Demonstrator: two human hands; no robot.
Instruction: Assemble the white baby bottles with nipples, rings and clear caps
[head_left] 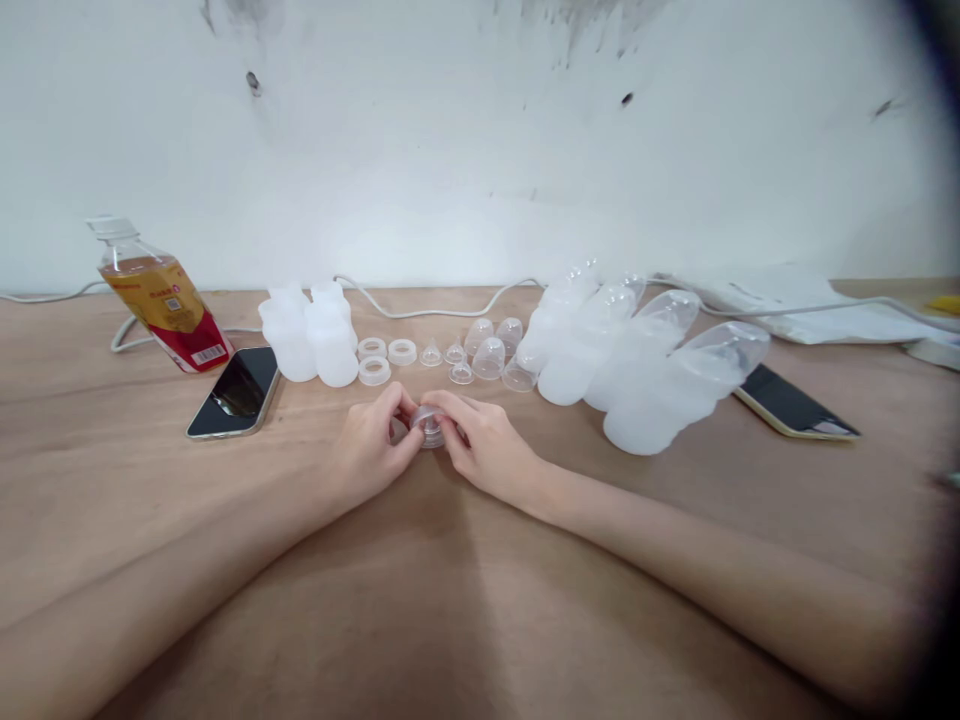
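At the table's middle, my left hand (381, 440) and my right hand (484, 440) pinch a clear baby bottle nipple (429, 428) from both sides. Its wide base looks ringed and rests on or just above the wood; my fingers hide part of it, and I cannot tell whether a collar surrounds it. Just beyond lie three translucent collar rings (373, 371), three loose nipples (460, 373) and several clear dome caps (489, 358). White bottles without caps (334, 340) stand behind my left hand. Several white bottles with clear caps (645, 405) stand to the right.
A drink bottle (176, 310) stands at the left, beside a dark phone (234, 395). Another phone (799, 405) lies at the right behind the capped bottles. A white cable (435, 314) runs along the wall, and a white plastic bag (787, 305) lies at the back right.
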